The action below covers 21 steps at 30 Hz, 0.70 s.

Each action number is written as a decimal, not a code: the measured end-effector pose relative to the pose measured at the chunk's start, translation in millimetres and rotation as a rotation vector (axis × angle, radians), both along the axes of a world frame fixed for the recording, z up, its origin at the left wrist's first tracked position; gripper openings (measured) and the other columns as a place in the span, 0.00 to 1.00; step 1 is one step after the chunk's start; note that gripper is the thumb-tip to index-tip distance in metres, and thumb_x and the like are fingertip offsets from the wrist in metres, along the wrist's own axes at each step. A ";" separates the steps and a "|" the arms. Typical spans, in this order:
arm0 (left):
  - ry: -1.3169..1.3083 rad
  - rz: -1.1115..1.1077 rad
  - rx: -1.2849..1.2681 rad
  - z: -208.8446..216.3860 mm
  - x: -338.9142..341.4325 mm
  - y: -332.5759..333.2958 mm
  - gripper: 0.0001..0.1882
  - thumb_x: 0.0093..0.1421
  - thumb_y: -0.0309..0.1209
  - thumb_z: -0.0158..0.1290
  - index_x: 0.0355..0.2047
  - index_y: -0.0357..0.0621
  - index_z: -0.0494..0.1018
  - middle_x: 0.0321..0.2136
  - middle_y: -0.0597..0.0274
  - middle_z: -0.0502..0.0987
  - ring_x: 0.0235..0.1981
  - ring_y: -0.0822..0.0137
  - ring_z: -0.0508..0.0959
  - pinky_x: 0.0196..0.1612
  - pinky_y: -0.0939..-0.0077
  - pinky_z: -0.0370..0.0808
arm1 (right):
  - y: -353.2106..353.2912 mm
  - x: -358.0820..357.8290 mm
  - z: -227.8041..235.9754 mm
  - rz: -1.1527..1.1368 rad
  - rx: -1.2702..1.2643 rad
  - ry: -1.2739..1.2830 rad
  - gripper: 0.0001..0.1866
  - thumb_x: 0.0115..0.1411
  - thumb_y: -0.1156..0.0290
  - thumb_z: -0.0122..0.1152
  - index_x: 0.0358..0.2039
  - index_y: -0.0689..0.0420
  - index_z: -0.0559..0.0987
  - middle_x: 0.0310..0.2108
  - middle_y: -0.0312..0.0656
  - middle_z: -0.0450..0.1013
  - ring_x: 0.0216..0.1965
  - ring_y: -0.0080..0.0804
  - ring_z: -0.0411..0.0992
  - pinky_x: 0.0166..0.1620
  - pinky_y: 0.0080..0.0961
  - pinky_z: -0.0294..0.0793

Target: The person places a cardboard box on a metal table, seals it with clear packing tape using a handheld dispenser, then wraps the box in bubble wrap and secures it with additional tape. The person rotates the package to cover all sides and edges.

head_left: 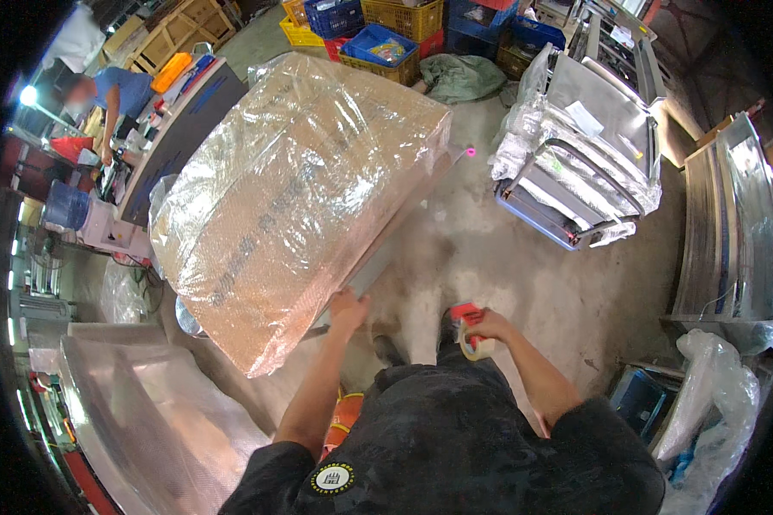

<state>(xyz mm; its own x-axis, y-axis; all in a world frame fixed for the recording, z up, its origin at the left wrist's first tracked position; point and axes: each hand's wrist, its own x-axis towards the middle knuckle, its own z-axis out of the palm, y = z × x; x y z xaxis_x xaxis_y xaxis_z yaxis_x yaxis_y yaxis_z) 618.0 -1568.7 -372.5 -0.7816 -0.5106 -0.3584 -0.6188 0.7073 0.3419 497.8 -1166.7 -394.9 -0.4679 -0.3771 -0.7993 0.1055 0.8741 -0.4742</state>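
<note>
A large cardboard box (296, 184) wrapped in clear bubble wrap stands at a slant in front of me. My left hand (348, 312) is at its near right edge, beside the wrap; its thumb stands apart from the fingers, and no held thing shows. In my right hand (491, 326), to the right and away from the box, is a red tape dispenser (465, 314) gripped by its handle. It carries a roll of clear or pale tape (479, 348).
A sheet of bubble wrap (159, 412) spreads at lower left. Wrapped metal-framed goods (575, 176) stand at right, with stacked panels (721, 232) beyond. Plastic crates (404, 21) are piled at the back. Another person (120, 90) works at a bench (180, 142) on the far left.
</note>
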 end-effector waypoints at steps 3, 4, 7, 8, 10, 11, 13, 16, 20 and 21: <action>0.090 -0.202 0.468 23.2 -44.4 57.2 0.27 0.67 0.49 0.53 0.57 0.42 0.74 0.48 0.42 0.81 0.51 0.43 0.81 0.55 0.53 0.76 | 50.9 4.8 0.3 -0.518 -0.075 0.220 0.37 0.43 0.55 0.76 0.52 0.60 0.76 0.39 0.52 0.81 0.42 0.40 0.82 0.46 0.34 0.80; 0.168 -0.319 0.451 32.5 -71.1 73.6 0.26 0.66 0.48 0.53 0.56 0.42 0.74 0.48 0.42 0.81 0.50 0.42 0.81 0.54 0.52 0.76 | 59.7 1.3 2.7 -0.593 -0.230 0.216 0.39 0.43 0.56 0.77 0.54 0.59 0.74 0.40 0.51 0.81 0.42 0.40 0.82 0.47 0.34 0.80; 0.211 -0.414 0.262 50.4 -180.5 87.9 0.24 0.70 0.44 0.52 0.58 0.40 0.73 0.53 0.43 0.79 0.54 0.47 0.80 0.59 0.54 0.73 | 64.2 -11.7 15.4 -0.674 -0.335 0.192 0.42 0.44 0.58 0.78 0.58 0.58 0.70 0.43 0.49 0.81 0.43 0.41 0.82 0.47 0.35 0.80; 0.331 -0.442 0.222 51.4 -224.2 82.2 0.25 0.70 0.44 0.52 0.58 0.38 0.73 0.54 0.42 0.79 0.55 0.46 0.79 0.60 0.54 0.72 | 63.7 -17.4 22.3 -0.602 -0.226 0.249 0.41 0.45 0.59 0.78 0.58 0.57 0.70 0.43 0.47 0.81 0.43 0.42 0.82 0.47 0.36 0.80; 0.465 -0.427 0.336 52.2 -297.0 54.1 0.26 0.71 0.45 0.49 0.57 0.34 0.72 0.55 0.41 0.78 0.57 0.44 0.78 0.61 0.52 0.71 | 62.4 -28.0 38.0 -0.528 -0.149 0.272 0.41 0.46 0.60 0.78 0.59 0.57 0.70 0.43 0.47 0.81 0.43 0.44 0.82 0.47 0.38 0.80; 0.414 -0.395 0.373 51.5 -323.6 43.5 0.26 0.71 0.45 0.48 0.57 0.33 0.71 0.56 0.41 0.77 0.57 0.43 0.77 0.61 0.51 0.71 | 62.2 -31.5 45.9 -0.523 -0.176 0.242 0.42 0.46 0.60 0.77 0.60 0.57 0.69 0.44 0.48 0.81 0.44 0.45 0.82 0.47 0.39 0.80; 0.289 -0.123 0.568 50.8 -350.5 45.0 0.26 0.71 0.44 0.47 0.57 0.32 0.72 0.57 0.39 0.76 0.58 0.43 0.76 0.62 0.51 0.70 | 63.0 -37.4 59.0 -0.486 -0.229 0.275 0.43 0.45 0.61 0.77 0.61 0.57 0.68 0.44 0.49 0.81 0.45 0.48 0.81 0.48 0.39 0.79; 0.221 -0.192 0.159 62.9 -335.9 94.7 0.26 0.69 0.43 0.49 0.57 0.34 0.72 0.57 0.39 0.75 0.57 0.41 0.76 0.60 0.52 0.71 | 64.3 -38.7 75.3 -0.457 -0.292 0.399 0.44 0.44 0.65 0.74 0.63 0.56 0.67 0.45 0.51 0.80 0.47 0.52 0.80 0.50 0.41 0.79; 0.617 -0.511 -0.306 98.3 -261.0 190.6 0.28 0.67 0.43 0.54 0.60 0.36 0.69 0.51 0.39 0.78 0.48 0.38 0.79 0.54 0.49 0.75 | 61.3 -46.1 99.7 -0.508 -0.360 0.488 0.43 0.44 0.69 0.72 0.63 0.55 0.67 0.48 0.53 0.80 0.50 0.55 0.78 0.52 0.45 0.78; 0.571 -0.486 -0.171 107.2 -241.1 207.7 0.28 0.67 0.46 0.55 0.58 0.37 0.72 0.47 0.44 0.80 0.44 0.44 0.80 0.51 0.53 0.76 | 58.7 -50.2 107.1 -0.510 -0.393 0.507 0.43 0.44 0.69 0.72 0.64 0.55 0.67 0.48 0.52 0.79 0.50 0.55 0.78 0.52 0.45 0.78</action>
